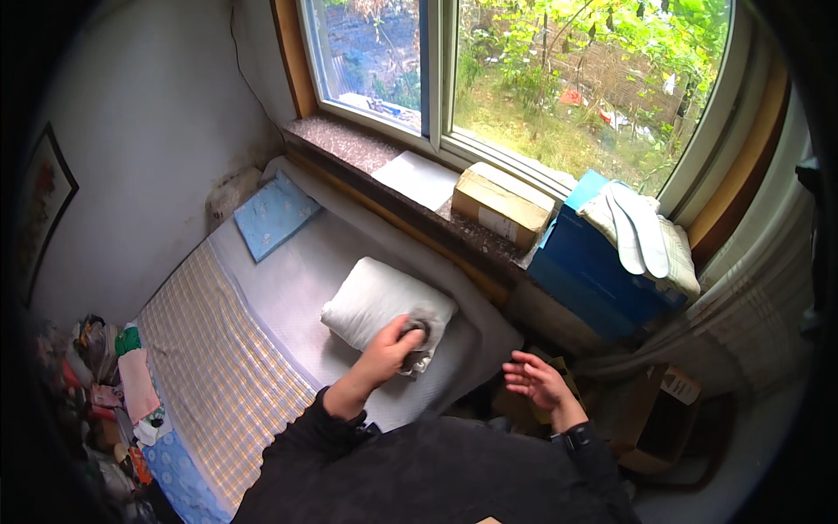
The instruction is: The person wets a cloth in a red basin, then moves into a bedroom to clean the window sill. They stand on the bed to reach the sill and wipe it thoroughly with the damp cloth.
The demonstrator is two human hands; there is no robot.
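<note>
A thick white folded quilt or pillow (386,295) lies on the bed. Over its near right corner, my left hand (389,350) grips a small grey-brown object (420,322), blurred and partly hidden by the fingers. Whether that object touches the white fabric I cannot tell. My right hand (540,386) is held in the air past the bed's right end, fingers apart and palm empty. A dark band (577,437) circles its wrist.
A checked cloth (222,340) and a blue folded cloth (275,213) lie on the bed. On the windowsill stand a cardboard carton (501,206) and white paper (416,178). White insoles (635,229) top a blue box (602,281). An open carton (661,419) sits at right.
</note>
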